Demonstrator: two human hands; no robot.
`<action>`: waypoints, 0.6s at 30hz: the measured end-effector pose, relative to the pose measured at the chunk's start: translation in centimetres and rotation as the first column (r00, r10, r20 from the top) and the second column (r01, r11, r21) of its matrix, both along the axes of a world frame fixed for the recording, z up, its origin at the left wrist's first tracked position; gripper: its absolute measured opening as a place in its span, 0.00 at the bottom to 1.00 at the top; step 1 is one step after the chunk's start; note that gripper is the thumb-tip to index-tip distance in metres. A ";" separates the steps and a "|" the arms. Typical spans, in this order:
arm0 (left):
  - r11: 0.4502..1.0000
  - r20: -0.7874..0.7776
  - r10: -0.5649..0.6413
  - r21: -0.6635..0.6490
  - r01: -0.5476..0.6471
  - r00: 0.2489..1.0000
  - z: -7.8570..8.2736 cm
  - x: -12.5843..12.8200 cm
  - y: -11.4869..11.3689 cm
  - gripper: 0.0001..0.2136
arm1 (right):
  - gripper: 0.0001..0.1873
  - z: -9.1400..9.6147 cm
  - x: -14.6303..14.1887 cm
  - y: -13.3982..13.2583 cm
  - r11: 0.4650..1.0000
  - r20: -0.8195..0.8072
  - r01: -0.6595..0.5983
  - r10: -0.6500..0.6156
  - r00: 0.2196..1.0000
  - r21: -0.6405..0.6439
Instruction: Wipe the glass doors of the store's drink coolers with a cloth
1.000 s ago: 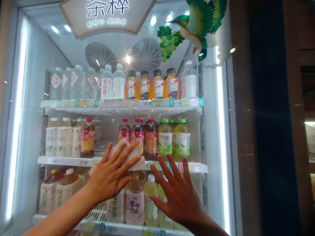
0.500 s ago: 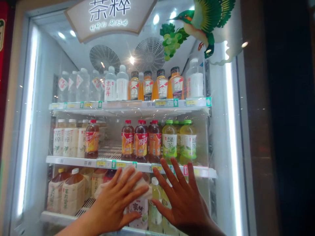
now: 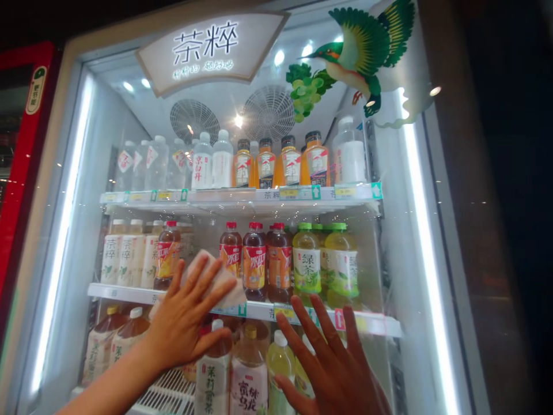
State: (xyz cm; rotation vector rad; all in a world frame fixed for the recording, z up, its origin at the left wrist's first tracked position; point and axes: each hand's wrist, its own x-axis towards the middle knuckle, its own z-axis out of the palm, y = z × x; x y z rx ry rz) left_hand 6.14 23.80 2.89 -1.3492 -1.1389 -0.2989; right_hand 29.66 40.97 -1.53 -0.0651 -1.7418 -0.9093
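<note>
My left hand [image 3: 193, 311] lies flat with its fingers spread, pressing a white tissue [image 3: 224, 286] against the glass door of a drinks fridge. Part of the tissue is hidden beneath the fingers. To its right, my right hand [image 3: 330, 360] is open, fingers apart, against or very near the glass, holding nothing. Behind the glass, between and above the hands, stand red-capped tea bottles [image 3: 254, 259] and green-capped tea bottles [image 3: 306, 262] on the middle shelf [image 3: 259, 311].
Orange bottles with black caps [image 3: 289, 164] and clear water bottles [image 3: 158, 164] stand on the upper shelf. A lit sign [image 3: 211, 46] and a bird decoration [image 3: 363, 57] are at the top. Bright light strips [image 3: 64, 230] run down both sides. A red cabinet [image 3: 26, 161] adjoins at left.
My left hand has slid up and left over the glass, and the tissue has moved along with it. The view has shifted, showing more of the red cabinet. My right hand stays at lower right.
</note>
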 end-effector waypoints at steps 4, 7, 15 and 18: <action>0.999 -0.029 -0.024 -0.022 0.024 0.999 0.5 0.6 0.6 0.40 | 0.40 0.0 -0.1 0.1 1.000 -0.008 -0.015 0.015 1.000 0.005; 0.976 -0.268 -0.068 -0.218 0.008 0.961 0.8 0.9 0.7 0.38 | 0.37 0.0 0.0 0.0 0.999 -0.013 -0.045 0.045 0.999 -0.009; 0.998 -0.097 0.000 -0.056 -0.005 0.995 2.9 1.7 1.2 0.42 | 0.34 0.0 -0.1 0.1 0.997 -0.019 -0.077 0.077 0.997 -0.009; 0.983 -0.241 -0.039 -0.183 -0.006 0.970 0.8 1.3 0.8 0.42 | 0.37 0.0 0.0 0.1 0.999 -0.004 -0.032 0.032 0.999 -0.005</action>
